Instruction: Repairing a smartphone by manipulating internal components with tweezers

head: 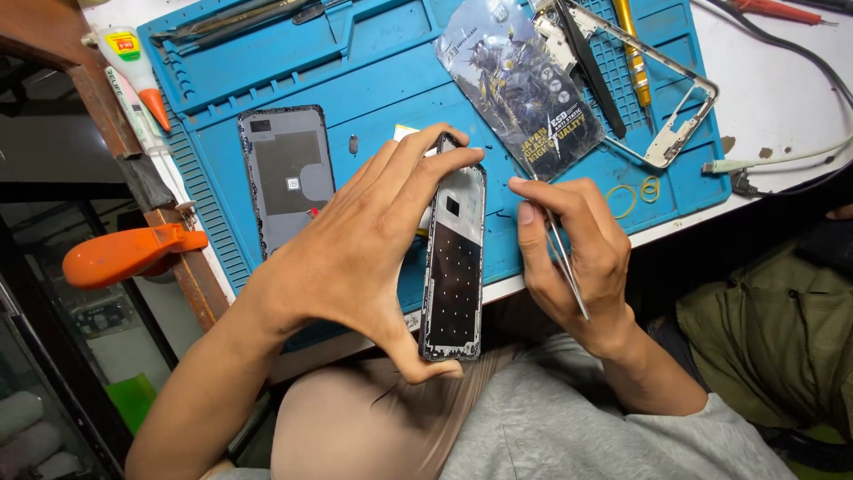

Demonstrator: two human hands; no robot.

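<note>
My left hand (355, 253) grips a bare phone frame (454, 267) on edge, thumb at its near end and fingers over its far end, just above the blue work mat (373, 80). The frame's inner side faces right, dark with rows of small dots. My right hand (573, 253) holds thin metal tweezers (560, 253) close to the frame's upper right side, tips pointing away from me.
On the mat lie a grey phone back panel (286, 173), a printed plastic packet (520, 84), a metal phone bezel (671, 98), black tweezers, a yellow-handled screwdriver (633, 58) and two rubber bands (635, 196). Glue tubes (133, 71) and an orange clamp (124, 253) sit left.
</note>
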